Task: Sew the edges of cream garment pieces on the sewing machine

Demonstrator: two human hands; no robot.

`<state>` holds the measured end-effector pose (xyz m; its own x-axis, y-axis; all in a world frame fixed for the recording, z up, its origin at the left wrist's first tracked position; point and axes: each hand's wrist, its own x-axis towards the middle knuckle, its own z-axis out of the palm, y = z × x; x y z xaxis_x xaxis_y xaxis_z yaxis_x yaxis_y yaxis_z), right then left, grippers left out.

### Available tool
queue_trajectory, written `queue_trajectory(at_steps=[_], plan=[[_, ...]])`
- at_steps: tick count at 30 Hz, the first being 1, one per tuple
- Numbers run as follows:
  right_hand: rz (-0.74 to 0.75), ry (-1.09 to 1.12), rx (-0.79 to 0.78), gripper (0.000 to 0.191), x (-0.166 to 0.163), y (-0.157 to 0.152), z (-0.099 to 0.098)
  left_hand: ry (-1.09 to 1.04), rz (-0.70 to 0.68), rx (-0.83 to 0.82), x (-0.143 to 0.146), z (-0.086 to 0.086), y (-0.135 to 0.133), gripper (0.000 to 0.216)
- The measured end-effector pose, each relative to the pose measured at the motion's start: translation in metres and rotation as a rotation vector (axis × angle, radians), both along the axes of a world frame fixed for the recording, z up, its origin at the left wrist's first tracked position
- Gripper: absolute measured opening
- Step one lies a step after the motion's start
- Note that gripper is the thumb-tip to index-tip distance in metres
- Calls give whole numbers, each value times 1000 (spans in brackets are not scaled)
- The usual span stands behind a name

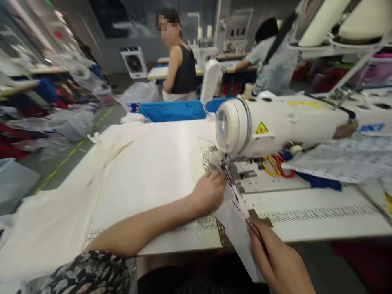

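A white sewing machine [275, 122] stands on a white table [147, 163]. My left hand [210, 192] rests with curled fingers on a strip of pale fabric [235, 228] just in front of the needle. My right hand [278, 261] is closed round a thin metal tool [245, 216], perhaps tweezers or snips, whose tip points toward the needle. The fabric strip runs from under the presser foot down over the table's front edge.
Red and yellow scissors [277, 166] lie beside printed cloth [337, 159] under the machine arm. White cloth [45, 220] drapes off the table's left. Behind a blue bin [177, 110] a person [180, 61] stands; another person [269, 57] sits at a far machine.
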<state>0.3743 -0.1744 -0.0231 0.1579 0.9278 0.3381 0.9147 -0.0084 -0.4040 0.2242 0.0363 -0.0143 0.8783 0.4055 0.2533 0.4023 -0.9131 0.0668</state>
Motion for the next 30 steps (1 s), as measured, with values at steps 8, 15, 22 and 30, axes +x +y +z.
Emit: queue_trajectory(at_steps=[8, 15, 22, 30], plan=[[30, -159, 73, 29, -16, 25, 37, -52, -31, 27, -6, 12, 3, 47], [18, -262, 86, 30, -15, 32, 42, -63, -6, 25, -7, 13, -2, 53], [-12, -290, 64, 27, -10, 36, 37, -87, 14, 48, -6, 12, -5, 51], [-6, -293, -2, 24, -11, 42, 35, -74, 21, 49, -8, 10, -10, 53]])
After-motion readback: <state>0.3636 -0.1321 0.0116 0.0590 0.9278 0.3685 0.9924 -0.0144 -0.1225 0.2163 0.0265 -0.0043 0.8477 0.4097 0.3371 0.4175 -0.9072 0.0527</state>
